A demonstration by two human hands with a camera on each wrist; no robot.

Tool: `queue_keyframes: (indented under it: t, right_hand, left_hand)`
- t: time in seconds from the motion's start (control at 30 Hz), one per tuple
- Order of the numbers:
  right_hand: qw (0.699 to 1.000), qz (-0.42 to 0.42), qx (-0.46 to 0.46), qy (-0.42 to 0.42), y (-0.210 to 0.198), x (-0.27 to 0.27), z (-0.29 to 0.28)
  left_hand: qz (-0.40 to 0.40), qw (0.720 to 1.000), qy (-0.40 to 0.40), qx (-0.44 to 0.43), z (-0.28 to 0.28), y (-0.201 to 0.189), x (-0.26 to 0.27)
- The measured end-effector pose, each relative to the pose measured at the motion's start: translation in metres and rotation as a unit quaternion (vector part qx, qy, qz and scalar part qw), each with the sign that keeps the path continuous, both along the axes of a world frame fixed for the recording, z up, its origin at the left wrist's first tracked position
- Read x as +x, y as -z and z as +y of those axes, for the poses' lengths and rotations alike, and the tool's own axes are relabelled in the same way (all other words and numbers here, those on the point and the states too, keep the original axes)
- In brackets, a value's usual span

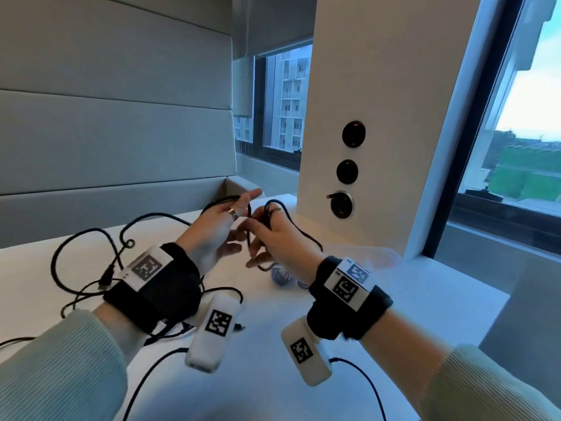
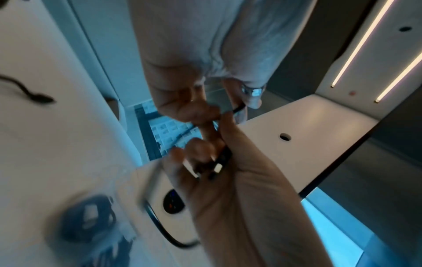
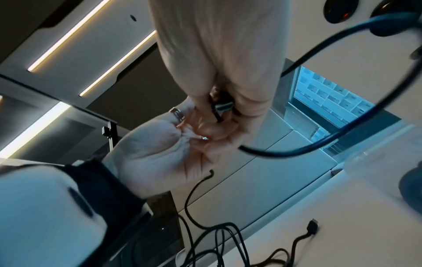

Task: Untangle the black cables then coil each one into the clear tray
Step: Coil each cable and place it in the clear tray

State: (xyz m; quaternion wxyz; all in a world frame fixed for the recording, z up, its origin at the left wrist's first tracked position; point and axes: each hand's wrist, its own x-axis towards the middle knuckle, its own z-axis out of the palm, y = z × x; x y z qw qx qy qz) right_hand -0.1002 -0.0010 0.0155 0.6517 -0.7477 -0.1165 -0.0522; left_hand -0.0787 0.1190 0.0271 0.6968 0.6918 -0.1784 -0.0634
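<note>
Both hands are raised over the white table (image 1: 425,299). My right hand (image 1: 273,238) grips a small loop of black cable (image 1: 274,202) together with its silver-tipped connector (image 2: 218,167) (image 3: 224,106). The same cable runs through my left hand (image 1: 212,229), which pinches it with the forefinger stretched out. Its slack hangs in an arc (image 3: 342,137) to the right. More black cables (image 1: 79,235) lie tangled on the table at the left, with one plug (image 1: 106,278) free. The clear tray (image 1: 382,258) (image 3: 365,159) stands just right of my right hand.
A white pillar (image 1: 379,86) with round sockets (image 1: 347,171) rises behind the tray, and windows flank it. A padded wall (image 1: 106,132) closes off the back left. Under my right wrist lies a dark bluish coil (image 1: 280,278). The table's right edge (image 1: 498,302) is close.
</note>
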Motion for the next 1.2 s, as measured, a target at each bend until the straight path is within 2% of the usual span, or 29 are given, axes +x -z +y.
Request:
queue_keyframes:
  t: [0.07,0.13,0.2,0.33,0.37,0.47,0.6,0.73,0.83,0.9,0.97,1.0,1.07,1.13,1.2]
  right_hand:
    - [0.999,-0.01,-0.018,0.03,-0.001,0.002,-0.004]
    - [0.998,-0.022,-0.016,0.061,-0.005,0.003,-0.013]
    - [0.994,-0.026,0.02,0.102,-0.014,0.001,-0.027]
    - [0.986,-0.029,0.084,0.141,-0.026,-0.004,-0.056]
    - [0.984,-0.028,0.095,0.151,-0.028,-0.005,-0.062]
    - [0.969,-0.026,0.154,0.189,-0.033,-0.009,-0.079]
    - [0.942,-0.021,0.236,0.237,-0.043,-0.019,-0.103]
    - [0.934,0.0,0.26,0.247,-0.043,-0.027,-0.112]
    - [0.93,0.007,0.276,0.244,-0.045,-0.034,-0.113]
    - [0.937,0.003,0.26,0.233,-0.047,-0.037,-0.112]
    - [0.949,0.008,0.229,0.215,-0.047,-0.038,-0.109]
    - [0.956,0.017,0.215,0.2,-0.046,-0.038,-0.107]
    - [0.966,0.035,0.196,0.164,-0.043,-0.037,-0.101]
    - [0.975,0.045,0.177,0.127,-0.041,-0.039,-0.094]
    - [0.983,0.046,0.146,0.097,-0.038,-0.043,-0.088]
  left_hand:
    - [-0.026,0.995,0.013,0.1,0.007,0.002,0.002]
    - [-0.062,0.972,0.017,0.226,0.019,0.007,0.007]
    - [-0.062,0.946,0.007,0.317,0.038,0.016,0.018]
    - [-0.012,0.942,-0.028,0.334,0.068,0.039,0.037]
    - [-0.023,0.93,-0.032,0.367,0.074,0.045,0.042]
    - [-0.064,0.87,-0.036,0.488,0.093,0.06,0.052]
    - [-0.057,0.83,-0.004,0.555,0.115,0.072,0.063]
    - [-0.057,0.804,-0.088,0.586,0.125,0.07,0.069]
    - [-0.083,0.748,-0.168,0.636,0.133,0.063,0.073]
    - [-0.104,0.723,-0.213,0.649,0.133,0.056,0.073]
    - [-0.112,0.724,-0.219,0.644,0.122,0.047,0.074]
    - [-0.115,0.736,-0.211,0.633,0.112,0.042,0.074]
    - [-0.137,0.79,-0.188,0.567,0.085,0.028,0.067]
    - [-0.206,0.861,-0.155,0.438,0.049,0.012,0.051]
    - [-0.261,0.916,-0.093,0.289,0.011,-0.006,0.022]
